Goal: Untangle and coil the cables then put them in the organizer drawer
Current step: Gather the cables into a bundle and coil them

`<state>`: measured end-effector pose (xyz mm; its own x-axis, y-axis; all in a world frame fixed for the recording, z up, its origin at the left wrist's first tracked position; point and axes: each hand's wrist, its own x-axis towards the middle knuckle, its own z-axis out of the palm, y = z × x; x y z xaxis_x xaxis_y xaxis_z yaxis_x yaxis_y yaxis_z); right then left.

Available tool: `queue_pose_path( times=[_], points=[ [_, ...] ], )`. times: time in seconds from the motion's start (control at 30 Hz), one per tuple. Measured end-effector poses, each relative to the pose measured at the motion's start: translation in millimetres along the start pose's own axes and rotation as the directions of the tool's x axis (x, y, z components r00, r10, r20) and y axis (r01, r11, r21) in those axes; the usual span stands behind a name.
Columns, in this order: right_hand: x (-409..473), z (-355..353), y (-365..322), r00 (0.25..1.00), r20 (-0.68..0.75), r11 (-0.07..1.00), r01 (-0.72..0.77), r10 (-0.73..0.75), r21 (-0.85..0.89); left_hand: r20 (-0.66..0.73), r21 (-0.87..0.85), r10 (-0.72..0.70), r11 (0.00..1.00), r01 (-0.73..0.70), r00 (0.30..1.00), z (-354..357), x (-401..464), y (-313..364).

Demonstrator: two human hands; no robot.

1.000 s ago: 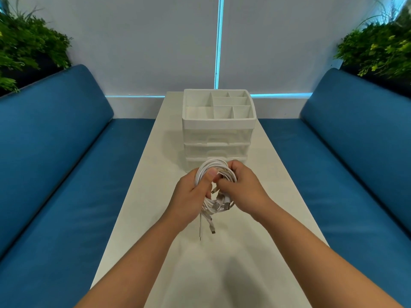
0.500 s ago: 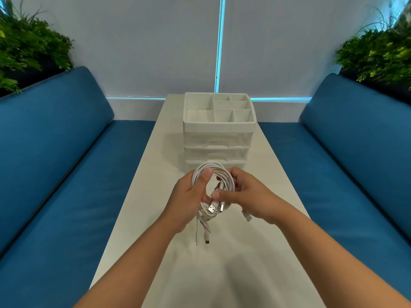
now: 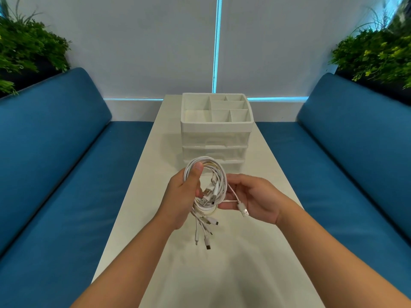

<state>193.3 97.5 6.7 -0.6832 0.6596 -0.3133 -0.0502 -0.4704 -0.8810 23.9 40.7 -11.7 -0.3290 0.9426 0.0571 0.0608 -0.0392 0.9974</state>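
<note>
A bundle of white cables [image 3: 213, 174] hangs in a loose coil above the table, several plug ends dangling below it. My left hand [image 3: 184, 194] grips the coil's left side, thumb pressed on top. My right hand [image 3: 255, 196] sits to the coil's right with fingers spread, fingertips touching the loop. One thin cable end with a USB plug [image 3: 243, 208] lies across its palm. The white organizer [image 3: 216, 125] stands just beyond, with a divided top tray and clear drawers that look closed.
The long white table [image 3: 266, 156] runs away from me between two blue benches [image 3: 66, 165]. Green plants [image 3: 26, 50] stand behind both bench backs. A white wall closes the far end.
My right hand has let go of the coil's middle, opened and moved right, drawing one thin cable end out of the bundle. The left hand keeps its grip.
</note>
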Motion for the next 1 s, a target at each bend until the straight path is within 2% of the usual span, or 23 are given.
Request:
queue_pose_path(
  times=[0.1, 0.33, 0.53, 0.63, 0.7, 0.8, 1.0],
  points=[
    [0.9, -1.5, 6.9, 0.998, 0.057, 0.999, -0.036, 0.038, -0.035, -0.012, 0.025, 0.016, 1.000, -0.015, 1.000, 1.7, 1.0, 1.7],
    [6.4, -7.0, 11.3, 0.982, -0.186, 0.998, 0.031, -0.040, -0.049, 0.040, 0.139, 0.073, 0.987, -0.078, 0.997, -3.6, 3.1, 7.0],
    [5.6, -4.2, 11.8, 0.976, -0.217, 0.992, 0.021, 0.007, 0.126, 0.075, 0.198, 0.089, 0.975, -0.102, 0.993, -6.7, 7.4, 8.0],
    [4.4, 1.0, 9.8, 0.975, -0.221, 0.997, 0.041, -0.025, 0.068, 0.099, 0.210, 0.096, 0.971, -0.115, 0.990, -6.7, 7.2, 8.9],
    [3.1, 4.4, 7.8, 0.979, -0.199, 0.999, 0.049, -0.047, 0.007, 0.109, 0.181, 0.089, 0.978, -0.108, 0.990, -7.1, 6.5, 7.1],
    [2.9, 8.6, 3.3, 0.987, -0.140, 0.996, 0.086, -0.083, 0.018, 0.116, 0.071, 0.080, 0.994, -0.088, 0.990, -12.6, 8.1, -1.8],
    [0.6, 17.2, -2.9, 0.992, -0.004, 0.990, 0.124, -0.124, 0.070, 0.250, -0.167, 0.002, 0.985, 0.042, 0.968, -18.1, 6.3, -1.6]
  ],
)
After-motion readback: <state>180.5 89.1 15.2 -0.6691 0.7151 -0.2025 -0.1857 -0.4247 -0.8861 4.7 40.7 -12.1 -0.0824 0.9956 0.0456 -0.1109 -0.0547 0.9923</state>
